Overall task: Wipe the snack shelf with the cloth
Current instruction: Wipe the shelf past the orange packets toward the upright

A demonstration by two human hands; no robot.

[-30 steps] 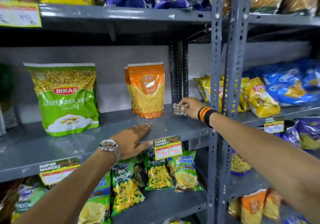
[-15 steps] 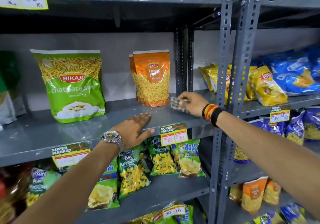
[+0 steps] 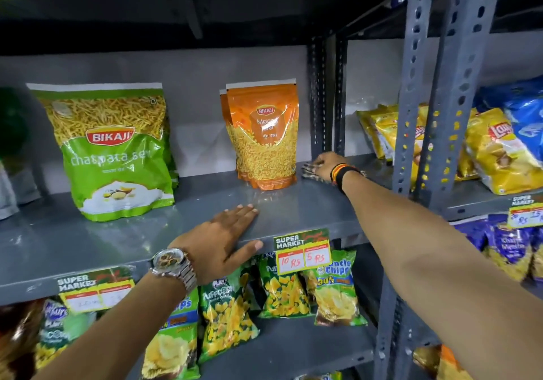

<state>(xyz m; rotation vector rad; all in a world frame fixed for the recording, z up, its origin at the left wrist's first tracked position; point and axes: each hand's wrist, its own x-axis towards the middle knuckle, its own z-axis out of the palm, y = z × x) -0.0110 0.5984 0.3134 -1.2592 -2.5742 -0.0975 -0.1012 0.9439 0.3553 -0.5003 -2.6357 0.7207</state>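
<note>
The grey metal snack shelf (image 3: 123,232) runs across the middle of the view. My right hand (image 3: 327,163) presses a small patterned cloth (image 3: 308,171) flat onto the shelf's back right corner, just right of the orange Bikaji pouch (image 3: 263,135). Most of the cloth is hidden under my fingers. My left hand (image 3: 226,237) lies flat, fingers spread, on the shelf's front edge and holds nothing. A large green Bikaji bag (image 3: 113,150) stands upright at the left of the shelf.
Perforated grey uprights (image 3: 411,91) stand right of my right arm. Beyond them are yellow chip bags (image 3: 496,150) and blue ones. A price tag (image 3: 302,251) hangs on the shelf's front lip. Green snack packets (image 3: 282,291) fill the shelf below.
My right hand has slid the cloth from the shelf's middle right back toward the rear corner beside the orange pouch. My left hand stays flat on the front edge. The camera has moved closer.
</note>
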